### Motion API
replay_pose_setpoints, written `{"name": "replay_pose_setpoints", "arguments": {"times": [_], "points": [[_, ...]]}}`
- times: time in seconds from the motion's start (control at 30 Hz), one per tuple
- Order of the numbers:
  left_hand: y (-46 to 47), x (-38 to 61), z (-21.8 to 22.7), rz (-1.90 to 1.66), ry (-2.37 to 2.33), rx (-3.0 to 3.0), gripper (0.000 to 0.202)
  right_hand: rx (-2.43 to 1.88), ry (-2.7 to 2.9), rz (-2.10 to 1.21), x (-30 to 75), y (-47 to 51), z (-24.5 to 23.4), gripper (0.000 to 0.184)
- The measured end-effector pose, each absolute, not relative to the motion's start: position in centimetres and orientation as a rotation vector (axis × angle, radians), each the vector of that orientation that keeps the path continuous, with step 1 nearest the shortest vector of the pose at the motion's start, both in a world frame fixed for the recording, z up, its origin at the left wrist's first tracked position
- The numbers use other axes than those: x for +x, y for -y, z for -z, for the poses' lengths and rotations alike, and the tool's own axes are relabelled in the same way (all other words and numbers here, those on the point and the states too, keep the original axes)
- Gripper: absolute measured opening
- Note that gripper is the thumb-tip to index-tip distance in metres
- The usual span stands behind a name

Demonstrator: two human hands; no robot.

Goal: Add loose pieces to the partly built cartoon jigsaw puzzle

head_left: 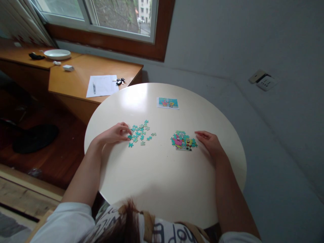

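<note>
Left grip [117,132] narrow at loose pieces [138,134], right grip [209,140] narrow beside puzzle [183,141]; contents unclear. Figures joined, pieces left unplaced.

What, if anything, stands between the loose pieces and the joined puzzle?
Nothing visible does. The loose pieces lie by the left hand; the right hand is right of the puzzle, and the card lies farther away, off that path.

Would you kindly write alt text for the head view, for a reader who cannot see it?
A person's left hand is at loose puzzle pieces on a white table, with the right hand beside a partly assembled puzzle. A picture card lies beyond them; a desk stands by a window.
</note>
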State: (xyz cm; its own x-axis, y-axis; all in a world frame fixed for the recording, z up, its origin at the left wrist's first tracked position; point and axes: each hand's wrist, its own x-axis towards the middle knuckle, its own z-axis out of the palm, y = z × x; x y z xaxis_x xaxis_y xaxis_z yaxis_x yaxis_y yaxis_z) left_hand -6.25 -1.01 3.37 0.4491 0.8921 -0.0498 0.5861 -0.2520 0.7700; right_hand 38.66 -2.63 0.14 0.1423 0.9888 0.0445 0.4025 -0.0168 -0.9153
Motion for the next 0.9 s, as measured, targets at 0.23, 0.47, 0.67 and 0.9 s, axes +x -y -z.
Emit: {"name": "replay_pose_setpoints", "arguments": {"times": [0.23, 0.47, 0.67, 0.9], "points": [[0.52, -6.38, -2.41, -0.523, -1.240, 1.969, 0.036, -1.566, 1.385, -0.872, 38.66, 2.60, -0.16, 0.034], [0.67, -6.18, -2.56, -0.540, -1.235, 1.951, 0.039, -1.556, 1.398, -0.863, 38.72, 2.65, -0.16, 0.033], [0.70, -6.07, -2.68, -0.560, -1.239, 1.926, 0.039, -1.558, 1.396, -0.864, 38.73, 2.68, -0.14, 0.032], [0.83, -5.83, -3.12, -0.541, -1.265, 1.947, 0.034, -1.572, 1.381, -0.871, 38.73, 2.63, -0.07, 0.033]]}}
